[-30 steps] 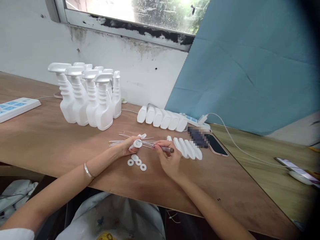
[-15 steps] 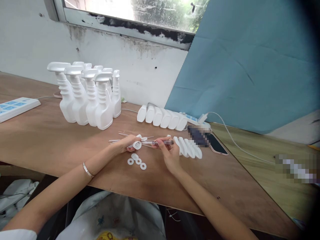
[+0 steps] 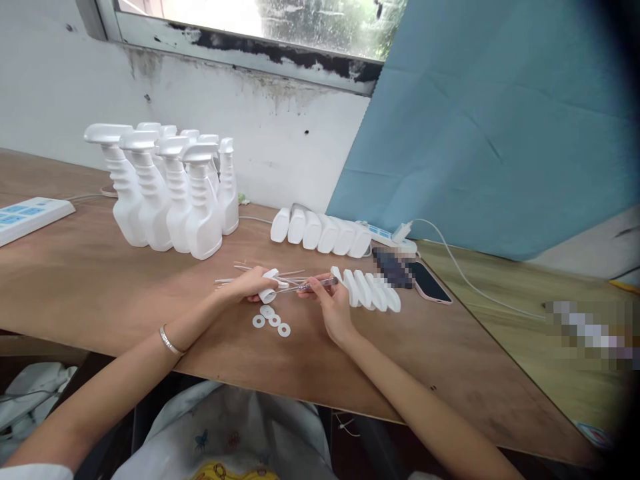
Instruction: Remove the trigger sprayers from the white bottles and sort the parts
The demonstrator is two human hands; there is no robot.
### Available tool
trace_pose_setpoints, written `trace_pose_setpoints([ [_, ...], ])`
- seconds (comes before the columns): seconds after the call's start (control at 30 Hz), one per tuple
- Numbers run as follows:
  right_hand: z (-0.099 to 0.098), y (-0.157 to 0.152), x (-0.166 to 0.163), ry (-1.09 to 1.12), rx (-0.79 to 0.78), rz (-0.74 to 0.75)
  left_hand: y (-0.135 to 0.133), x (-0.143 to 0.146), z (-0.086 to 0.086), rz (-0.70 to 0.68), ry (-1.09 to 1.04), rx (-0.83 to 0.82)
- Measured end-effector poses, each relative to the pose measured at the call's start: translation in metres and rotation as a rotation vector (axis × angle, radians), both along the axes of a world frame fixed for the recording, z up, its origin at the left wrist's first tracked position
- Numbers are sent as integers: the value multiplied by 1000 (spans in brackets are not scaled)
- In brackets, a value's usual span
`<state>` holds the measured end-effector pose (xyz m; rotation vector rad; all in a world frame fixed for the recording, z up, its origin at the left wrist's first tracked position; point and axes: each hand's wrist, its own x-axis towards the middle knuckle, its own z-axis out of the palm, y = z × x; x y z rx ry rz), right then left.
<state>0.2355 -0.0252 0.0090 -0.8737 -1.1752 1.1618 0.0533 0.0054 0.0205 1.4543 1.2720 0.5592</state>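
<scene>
My left hand (image 3: 250, 285) is closed around a small white plastic spray-head part (image 3: 269, 295), with its round open end facing me. In my right hand (image 3: 336, 308) is a slim screwdriver (image 3: 326, 283) with a clear handle, its thin shaft pointing left at the part. Whether the tip is inside the opening is too small to tell. Several flat white ring washers (image 3: 284, 330) lie on the table just below my left hand. Thin white tubes (image 3: 225, 281) lie behind and beneath both hands. Beside my right hand stands a row of white curved plastic shells (image 3: 367, 292).
White spray bottles (image 3: 203, 220) stand grouped at the back left of the brown table (image 3: 310, 367). More white bottle-shaped pieces (image 3: 313, 230) lie in a row at the back. Phones (image 3: 430, 283) and a power strip (image 3: 407, 245) with a cable are to the right; another strip (image 3: 35, 217) is far left.
The screwdriver's shaft now slopes more downward to the left, and the white part is tilted differently in my left hand. The whole view has shifted slightly.
</scene>
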Motion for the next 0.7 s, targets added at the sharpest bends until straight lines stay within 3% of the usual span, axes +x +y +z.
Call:
trace_pose_setpoints([
  [0.33,-2,-5,-3,-115,0,43,0,1,-7,16,210,220],
  [0.5,-3,-4,-2,-52,-2,3,1,2,-3,148,208,341],
  [0.6,-6,0,1,-47,-31,-23,6,0,-2,349,78,362],
  [0.7,-10,3,1,-138,-52,9,13,-1,-2,436,-241,222],
])
